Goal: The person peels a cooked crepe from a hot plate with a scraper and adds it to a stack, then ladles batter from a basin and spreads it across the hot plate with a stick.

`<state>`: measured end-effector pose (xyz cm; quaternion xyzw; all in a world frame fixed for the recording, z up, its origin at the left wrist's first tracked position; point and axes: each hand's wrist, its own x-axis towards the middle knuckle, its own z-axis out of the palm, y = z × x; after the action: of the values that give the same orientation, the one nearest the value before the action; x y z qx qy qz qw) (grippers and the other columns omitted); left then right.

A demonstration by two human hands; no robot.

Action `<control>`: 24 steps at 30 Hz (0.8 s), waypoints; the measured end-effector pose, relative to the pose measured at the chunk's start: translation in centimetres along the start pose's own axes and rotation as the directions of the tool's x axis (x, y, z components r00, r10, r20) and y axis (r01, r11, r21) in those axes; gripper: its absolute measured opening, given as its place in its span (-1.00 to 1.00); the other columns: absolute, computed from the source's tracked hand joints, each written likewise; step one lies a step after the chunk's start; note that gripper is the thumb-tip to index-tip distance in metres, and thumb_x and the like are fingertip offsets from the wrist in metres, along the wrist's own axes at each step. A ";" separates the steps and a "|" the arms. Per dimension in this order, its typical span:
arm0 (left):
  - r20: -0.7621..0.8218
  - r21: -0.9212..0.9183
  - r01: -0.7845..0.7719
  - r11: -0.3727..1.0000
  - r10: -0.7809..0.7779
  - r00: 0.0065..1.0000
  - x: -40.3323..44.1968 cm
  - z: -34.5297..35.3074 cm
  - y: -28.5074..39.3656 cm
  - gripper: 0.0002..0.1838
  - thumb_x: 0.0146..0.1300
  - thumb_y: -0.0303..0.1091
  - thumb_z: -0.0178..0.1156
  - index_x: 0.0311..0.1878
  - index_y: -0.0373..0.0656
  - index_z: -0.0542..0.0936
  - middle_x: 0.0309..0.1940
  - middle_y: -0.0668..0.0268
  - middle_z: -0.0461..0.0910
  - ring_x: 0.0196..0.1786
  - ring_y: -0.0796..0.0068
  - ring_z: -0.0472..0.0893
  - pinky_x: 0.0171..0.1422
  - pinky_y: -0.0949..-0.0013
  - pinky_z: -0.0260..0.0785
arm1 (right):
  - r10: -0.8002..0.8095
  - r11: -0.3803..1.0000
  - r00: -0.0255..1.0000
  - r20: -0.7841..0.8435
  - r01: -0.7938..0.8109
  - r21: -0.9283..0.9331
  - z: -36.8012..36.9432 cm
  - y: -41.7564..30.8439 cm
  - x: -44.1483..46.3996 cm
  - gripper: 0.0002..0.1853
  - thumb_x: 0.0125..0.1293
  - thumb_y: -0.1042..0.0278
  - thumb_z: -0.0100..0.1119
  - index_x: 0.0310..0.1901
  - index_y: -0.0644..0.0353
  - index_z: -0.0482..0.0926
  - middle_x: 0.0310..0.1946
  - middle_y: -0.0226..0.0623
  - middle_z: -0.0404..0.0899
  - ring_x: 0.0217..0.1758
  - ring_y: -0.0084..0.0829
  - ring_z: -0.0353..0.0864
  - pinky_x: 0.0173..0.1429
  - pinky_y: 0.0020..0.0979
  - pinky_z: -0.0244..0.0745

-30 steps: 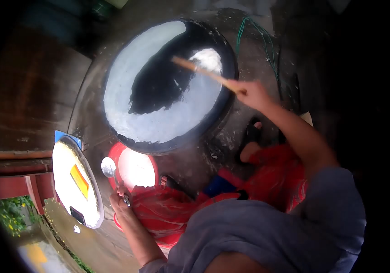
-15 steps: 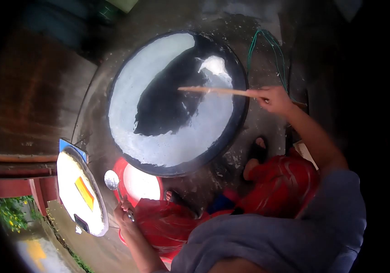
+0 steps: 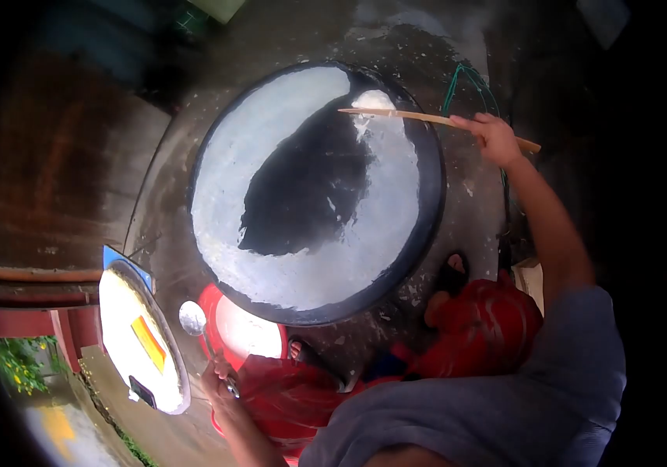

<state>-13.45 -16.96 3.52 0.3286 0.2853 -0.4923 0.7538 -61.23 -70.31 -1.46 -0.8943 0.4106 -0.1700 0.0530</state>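
My right hand [image 3: 491,136] is closed round a long wooden stick [image 3: 419,117], whose far end lies over the upper right of a large round black pan [image 3: 302,187]. Beside the stick is a thick white lump [image 3: 374,101]. A thin white layer [image 3: 310,272] curves round the pan, leaving a dark middle. Low on the left, my left hand [image 3: 216,377] is wrapped round the handle of a metal ladle [image 3: 191,318]. The ladle's bowl is next to a red basin [image 3: 210,305] with white contents.
A round white-topped stand [image 3: 119,335] at the left bears a yellow-orange object [image 3: 148,343] and a dark phone-like object [image 3: 142,391]. A green cord [image 3: 458,78] lies beyond the pan. My sandalled feet [image 3: 453,272] are near its lower edge.
The stick has swept across the pan and back up to the white lump, which looks smaller. The pan appears lower and further right in view. My left hand still holds the ladle.
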 end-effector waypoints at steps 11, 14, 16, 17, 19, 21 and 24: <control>0.002 -0.077 0.041 0.996 -0.041 0.999 0.3 0.9 -0.6 -0.65 0.41 -0.28 -0.27 -0.10 -0.42 0.37 -0.51 0.31 0.37 -0.59 0.57 0.35 -0.57 0.52 0.26 | 0.485 0.843 0.866 0.117 -0.499 0.200 2.1 -10.9 8.9 -0.63 0.21 0.47 -0.12 0.06 0.03 0.47 -0.10 -0.08 0.53 -0.07 -0.09 0.54 0.00 -0.17 0.46; 0.006 -0.068 -0.008 0.998 0.008 1.000 0.4 -0.2 -0.5 -0.64 0.41 -0.29 -0.28 -0.07 -0.45 0.36 -0.49 0.29 0.37 -0.58 0.55 0.36 -0.57 0.52 0.26 | 0.275 0.877 0.956 0.099 -0.292 0.382 3.1 -10.6 4.5 -0.68 0.22 0.43 -0.09 -0.01 0.07 0.52 -0.14 -0.12 0.57 -0.06 -0.12 0.54 0.03 -0.22 0.44; 0.024 -0.066 0.010 0.998 -0.008 1.000 0.5 -0.6 -0.2 -0.64 0.40 -0.30 -0.28 -0.05 -0.46 0.35 -0.49 0.28 0.37 -0.58 0.54 0.36 -0.57 0.51 0.26 | 0.392 0.794 0.916 0.082 -0.382 0.473 3.6 -8.9 3.5 -0.70 0.23 0.42 -0.09 -0.02 0.07 0.53 -0.16 -0.12 0.57 -0.06 -0.12 0.54 0.03 -0.23 0.44; 0.044 -0.065 0.021 0.998 -0.018 0.999 0.6 -0.6 0.0 -0.63 0.40 -0.31 -0.28 -0.04 -0.48 0.35 -0.49 0.27 0.38 -0.58 0.53 0.37 -0.57 0.51 0.26 | 0.498 0.692 0.864 0.076 -0.449 0.566 3.9 -8.2 3.4 -0.71 0.23 0.41 -0.08 -0.04 0.07 0.55 -0.18 -0.12 0.58 -0.06 -0.13 0.53 0.02 -0.25 0.44; 0.033 -0.067 0.032 0.997 -0.030 0.999 0.6 -0.7 0.1 -0.63 0.40 -0.31 -0.28 -0.04 -0.48 0.35 -0.49 0.27 0.38 -0.58 0.53 0.37 -0.57 0.51 0.26 | 0.537 0.719 0.840 0.077 -0.504 0.479 3.8 -9.4 2.9 -0.69 0.21 0.44 -0.05 -0.01 0.07 0.54 -0.17 -0.14 0.58 -0.09 -0.15 0.55 -0.01 -0.31 0.44; 0.023 -0.074 0.040 0.996 -0.039 0.999 0.5 -0.3 -0.1 -0.64 0.39 -0.32 -0.28 -0.04 -0.49 0.35 -0.48 0.26 0.39 -0.58 0.52 0.37 -0.58 0.51 0.26 | 0.410 0.707 0.896 0.171 -0.431 0.561 4.0 -13.2 2.4 -0.68 0.20 0.47 -0.05 -0.01 0.13 0.54 -0.16 -0.17 0.59 -0.11 -0.20 0.57 -0.03 -0.35 0.44; 0.058 -0.088 0.059 0.994 -0.054 0.997 0.0 -0.3 -0.5 -0.63 0.40 -0.31 -0.28 -0.04 -0.51 0.34 -0.46 0.24 0.40 -0.58 0.51 0.37 -0.57 0.50 0.25 | 0.490 0.490 0.789 0.370 -0.601 0.631 3.2 -14.1 3.1 -0.65 0.20 0.47 -0.05 0.01 0.01 0.55 -0.15 -0.18 0.59 -0.10 -0.26 0.57 -0.05 -0.39 0.44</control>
<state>-13.93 -16.87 3.28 0.2725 0.2952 -0.5092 0.7611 -48.15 -63.52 -0.33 -0.6303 0.5663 -0.2277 0.4797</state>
